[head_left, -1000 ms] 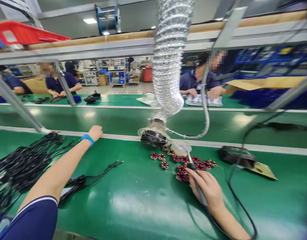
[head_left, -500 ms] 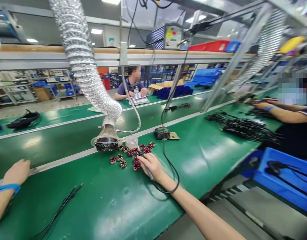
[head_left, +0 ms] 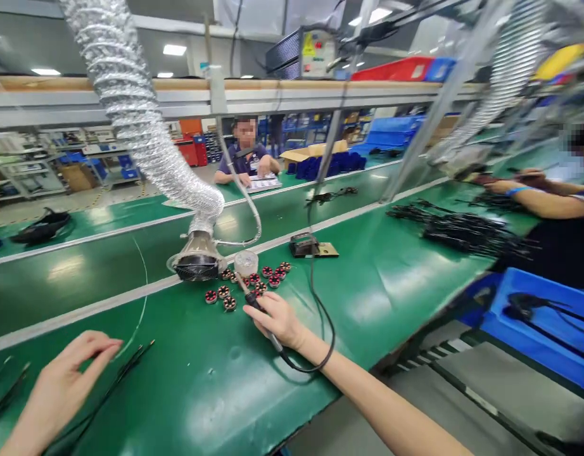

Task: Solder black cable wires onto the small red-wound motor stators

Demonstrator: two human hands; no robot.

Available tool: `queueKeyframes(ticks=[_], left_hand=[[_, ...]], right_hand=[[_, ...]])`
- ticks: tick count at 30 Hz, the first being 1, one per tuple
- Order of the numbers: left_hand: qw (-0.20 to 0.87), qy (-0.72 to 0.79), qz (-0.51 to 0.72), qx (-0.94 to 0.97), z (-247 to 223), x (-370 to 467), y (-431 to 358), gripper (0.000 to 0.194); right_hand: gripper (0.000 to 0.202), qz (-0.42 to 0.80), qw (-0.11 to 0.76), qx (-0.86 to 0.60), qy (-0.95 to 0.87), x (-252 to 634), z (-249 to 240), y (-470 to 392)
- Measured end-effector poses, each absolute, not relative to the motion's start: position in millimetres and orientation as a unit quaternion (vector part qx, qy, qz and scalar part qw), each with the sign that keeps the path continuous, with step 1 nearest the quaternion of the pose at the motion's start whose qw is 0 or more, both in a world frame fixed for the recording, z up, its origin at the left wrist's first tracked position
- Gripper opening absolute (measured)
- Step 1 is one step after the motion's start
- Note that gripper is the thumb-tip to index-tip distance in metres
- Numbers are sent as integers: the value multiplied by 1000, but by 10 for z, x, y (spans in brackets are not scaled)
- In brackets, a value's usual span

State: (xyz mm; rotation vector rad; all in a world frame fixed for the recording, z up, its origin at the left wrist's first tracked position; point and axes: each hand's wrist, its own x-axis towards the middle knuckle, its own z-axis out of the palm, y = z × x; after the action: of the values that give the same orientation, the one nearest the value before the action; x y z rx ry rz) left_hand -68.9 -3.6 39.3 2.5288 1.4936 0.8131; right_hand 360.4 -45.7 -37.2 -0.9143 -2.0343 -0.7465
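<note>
At eight o'clock, the left hand [head_left: 66, 380] pinches a thin strand [head_left: 146, 285], seemingly to guide it; at six, the right hand [head_left: 283, 322] grips a soldering iron [head_left: 252, 300] pen-like, likely for control, its tip among round coils [head_left: 230, 304].

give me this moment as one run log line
left hand: pinching thin pale strand | right hand: holding soldering iron, tip near clear round container | green bench: small round parts grouped around tip
</note>
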Motion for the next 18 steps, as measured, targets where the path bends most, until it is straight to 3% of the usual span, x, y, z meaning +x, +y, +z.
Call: queueKeyframes(ticks=[3,6,8,14,18], left_hand=[[61,450,282,845,429,-278,-603,27],[147,455,211,853,454,-86,-825,25],[175,510,181,822,458,-125,-762,28],[96,623,132,765,287,-571,-228,29],[179,619,94,759,124,-618,-127,26]], right_hand=[[42,-246,415,-385,-787,3434,-399,-472],[46,-191,404,-407,-797,3277,-461,-442],[47,-160,383,-416,-809,3198,-495,-406],[59,-117,293,-415,-854,3132,-558,-265],[61,-123,273,-396,-868,3166,-622,-211]])
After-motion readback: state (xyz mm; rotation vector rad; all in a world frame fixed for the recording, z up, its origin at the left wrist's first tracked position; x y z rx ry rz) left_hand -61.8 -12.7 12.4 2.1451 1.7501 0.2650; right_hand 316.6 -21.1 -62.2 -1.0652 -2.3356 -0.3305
